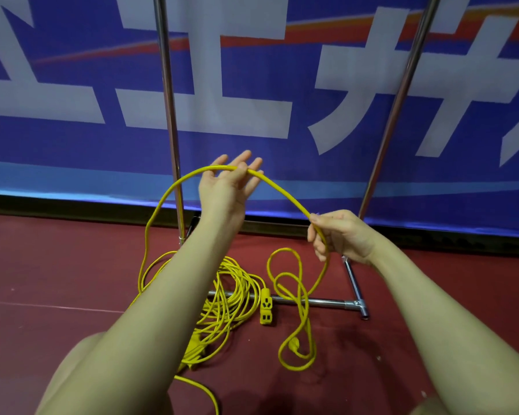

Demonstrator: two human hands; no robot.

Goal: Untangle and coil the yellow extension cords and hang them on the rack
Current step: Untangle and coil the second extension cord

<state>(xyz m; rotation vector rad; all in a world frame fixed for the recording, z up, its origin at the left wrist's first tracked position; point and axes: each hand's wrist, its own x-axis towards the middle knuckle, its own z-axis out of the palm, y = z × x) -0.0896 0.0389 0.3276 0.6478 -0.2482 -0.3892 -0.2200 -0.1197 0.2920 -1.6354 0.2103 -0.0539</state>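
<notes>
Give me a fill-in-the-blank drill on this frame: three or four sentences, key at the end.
1. The left hand and right hand hold up one arc of ____ cord.
2. The tangled pile lies on the dark ____ floor.
3. The socket block lies against the rack's ____ base bar.
4. The banner behind the rack's upright poles is mainly ____ with white characters.

Missing words: yellow; red; metal; blue

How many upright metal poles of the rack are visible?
2: the left pole rises behind the left hand; the right pole slants up behind the right hand. Others may lie outside the view.
</notes>
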